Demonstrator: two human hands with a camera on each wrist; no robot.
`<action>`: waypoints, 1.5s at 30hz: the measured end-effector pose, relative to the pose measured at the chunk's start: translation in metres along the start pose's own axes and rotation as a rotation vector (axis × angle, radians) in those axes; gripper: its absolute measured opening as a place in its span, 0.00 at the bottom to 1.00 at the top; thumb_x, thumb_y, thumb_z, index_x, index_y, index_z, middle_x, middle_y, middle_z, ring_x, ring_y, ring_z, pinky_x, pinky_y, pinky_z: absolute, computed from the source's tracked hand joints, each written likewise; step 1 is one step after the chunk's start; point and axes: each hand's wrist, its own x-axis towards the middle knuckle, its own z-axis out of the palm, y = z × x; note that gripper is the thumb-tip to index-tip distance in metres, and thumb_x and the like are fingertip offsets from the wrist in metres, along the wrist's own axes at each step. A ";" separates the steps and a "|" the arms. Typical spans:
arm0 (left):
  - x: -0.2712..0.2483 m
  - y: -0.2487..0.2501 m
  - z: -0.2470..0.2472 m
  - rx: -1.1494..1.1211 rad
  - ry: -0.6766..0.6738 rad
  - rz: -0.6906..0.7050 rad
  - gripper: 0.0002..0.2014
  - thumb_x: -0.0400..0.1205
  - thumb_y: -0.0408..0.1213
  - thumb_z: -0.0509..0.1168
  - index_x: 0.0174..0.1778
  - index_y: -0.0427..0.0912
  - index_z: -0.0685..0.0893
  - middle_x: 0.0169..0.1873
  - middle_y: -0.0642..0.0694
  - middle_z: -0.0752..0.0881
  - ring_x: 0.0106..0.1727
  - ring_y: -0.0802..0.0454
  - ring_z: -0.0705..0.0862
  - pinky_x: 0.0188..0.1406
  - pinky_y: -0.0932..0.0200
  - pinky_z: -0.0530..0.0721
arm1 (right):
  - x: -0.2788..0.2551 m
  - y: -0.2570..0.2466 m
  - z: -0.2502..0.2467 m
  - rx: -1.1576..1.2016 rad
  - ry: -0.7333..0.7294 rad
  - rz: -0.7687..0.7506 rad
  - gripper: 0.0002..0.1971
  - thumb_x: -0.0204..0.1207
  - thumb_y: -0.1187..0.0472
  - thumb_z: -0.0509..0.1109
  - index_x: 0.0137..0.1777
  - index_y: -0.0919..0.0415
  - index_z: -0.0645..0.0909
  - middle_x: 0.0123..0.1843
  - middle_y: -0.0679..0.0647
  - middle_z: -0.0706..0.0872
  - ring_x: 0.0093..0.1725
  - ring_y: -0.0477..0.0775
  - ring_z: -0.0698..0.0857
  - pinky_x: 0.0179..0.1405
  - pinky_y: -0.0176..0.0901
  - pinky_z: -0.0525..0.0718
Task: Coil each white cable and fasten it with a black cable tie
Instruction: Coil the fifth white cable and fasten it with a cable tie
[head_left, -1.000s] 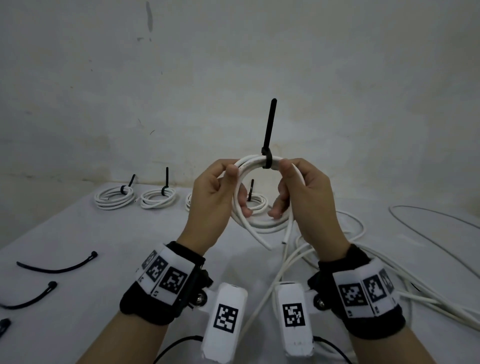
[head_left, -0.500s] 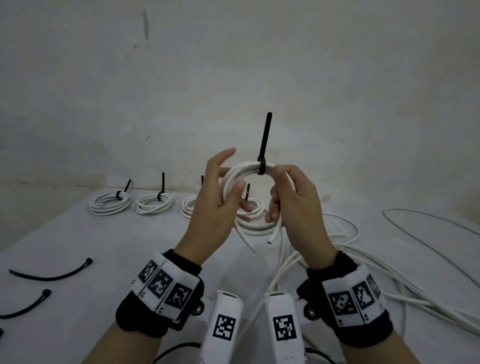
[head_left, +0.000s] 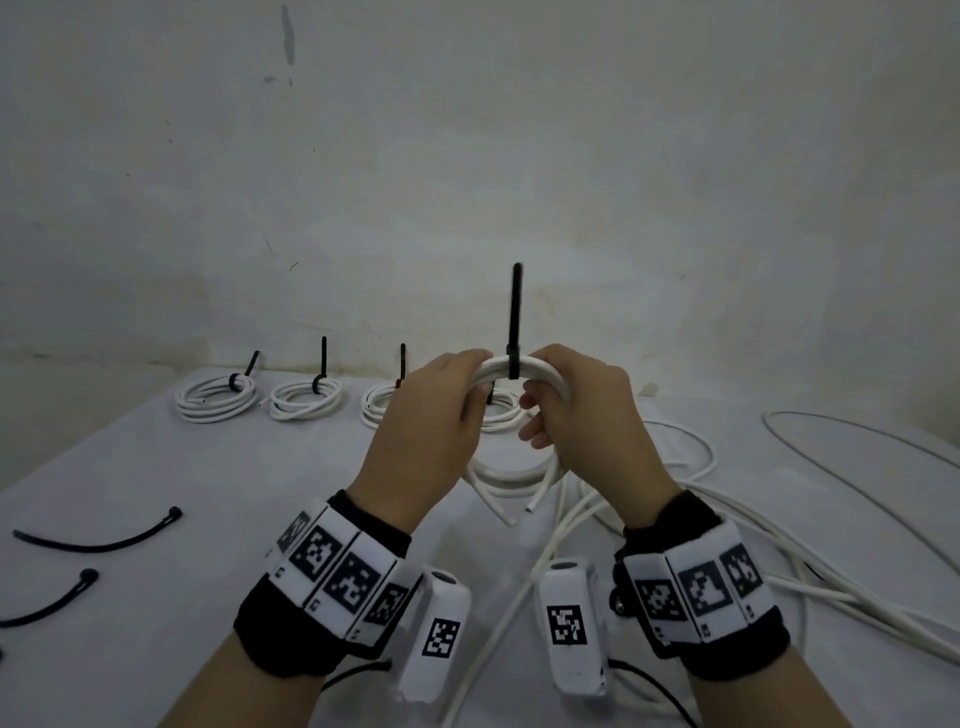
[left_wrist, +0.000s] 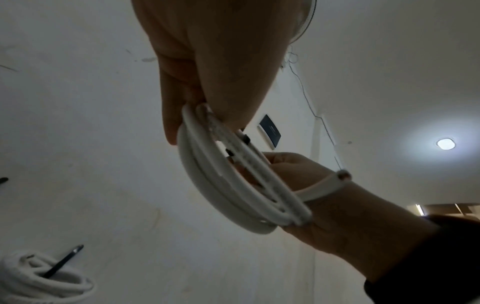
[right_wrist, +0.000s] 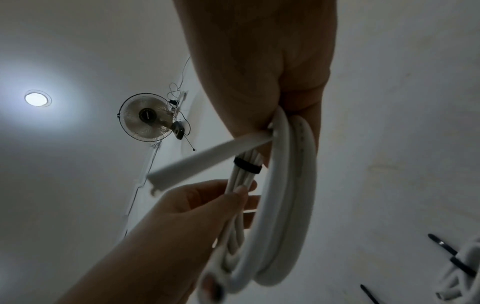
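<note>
Coil in hand: white cable coil (head_left: 524, 370) held up in the air above the counter (head_left: 156, 467), between both hands, its two cut ends hanging below.
Tie: black cable tie (head_left: 514, 332) cinched round the top of the coil, tail standing straight up; the right wrist view shows the band tight around the strands (right_wrist: 247, 165).
Left hand: left hand (head_left: 436, 415) curled over the coil's left side, fingers wrapped around the strands, gripping it.
Right hand: right hand (head_left: 582, 410) gripping the coil's right side just beside the tie, fingers curled under through the loop.
Done: this coil looks fastened; four finished coils sit in a row at the counter's far edge, such as the leftmost tied coil (head_left: 217, 397), each with an upright tie.
Left: setting this coil down, likely; loose white cables (head_left: 779, 561) lie tangled on the right, uncoiled.
Spare ties: loose black cable ties (head_left: 98, 543) lie on the left of the counter, well apart from the hands.
</note>
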 end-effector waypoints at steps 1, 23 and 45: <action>0.000 0.000 0.000 0.047 0.002 0.023 0.12 0.82 0.28 0.63 0.60 0.38 0.83 0.46 0.42 0.87 0.46 0.44 0.84 0.45 0.56 0.79 | 0.000 0.000 0.000 -0.024 -0.013 -0.002 0.11 0.80 0.72 0.60 0.48 0.62 0.83 0.36 0.59 0.86 0.24 0.53 0.86 0.25 0.43 0.87; 0.005 0.009 -0.005 -0.639 0.014 -0.415 0.10 0.85 0.37 0.60 0.50 0.34 0.83 0.22 0.54 0.81 0.22 0.56 0.81 0.27 0.60 0.83 | -0.001 -0.011 -0.001 0.228 0.096 -0.008 0.11 0.80 0.73 0.61 0.49 0.59 0.81 0.36 0.59 0.86 0.19 0.51 0.82 0.18 0.36 0.78; 0.013 0.012 -0.013 -0.846 0.219 -0.571 0.09 0.86 0.36 0.58 0.42 0.40 0.79 0.18 0.56 0.72 0.19 0.60 0.70 0.23 0.63 0.75 | -0.006 -0.011 -0.007 -0.053 -0.147 -0.213 0.10 0.60 0.67 0.81 0.32 0.57 0.81 0.55 0.52 0.80 0.63 0.37 0.78 0.52 0.46 0.84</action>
